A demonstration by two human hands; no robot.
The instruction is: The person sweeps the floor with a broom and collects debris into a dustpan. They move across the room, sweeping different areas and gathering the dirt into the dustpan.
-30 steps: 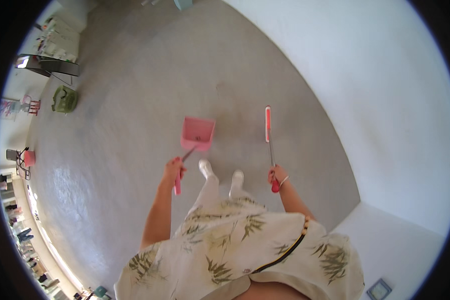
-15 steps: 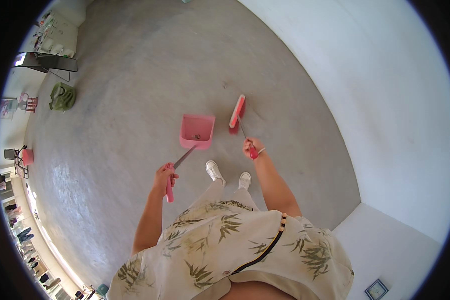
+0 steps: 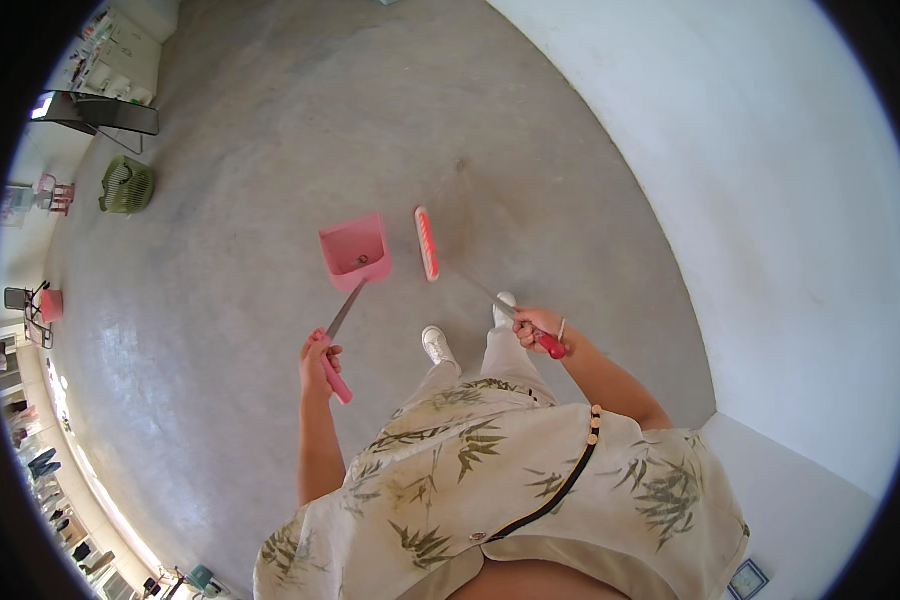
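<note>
Fingers curled closed on both hands; left hand (image 3: 318, 362) has the dustpan (image 3: 340, 240) by its pink grip (image 3: 337, 384), right hand (image 3: 537, 328) has the broom (image 3: 427, 245) by its handle, red end (image 3: 551, 346) poking out behind; by size: grey floor (image 3: 250, 220) takes most of the view, white wall (image 3: 760, 200) on the right; dustpan sits ahead and left of the white shoes (image 3: 437, 345), mouth facing away from the person, can't tell if its underside touches down; broom head is just right of it, apart, long side roughly in line with the pan's right edge; smallest, a few dark bits (image 3: 362, 260) in the pan near its back wall; handling, my read: pan is light, stiff plastic, would tip if the grip twists, so hold mid-grip and keep it level; broom light too, stiff shaft, softer bristles, best held at the red end.
</note>
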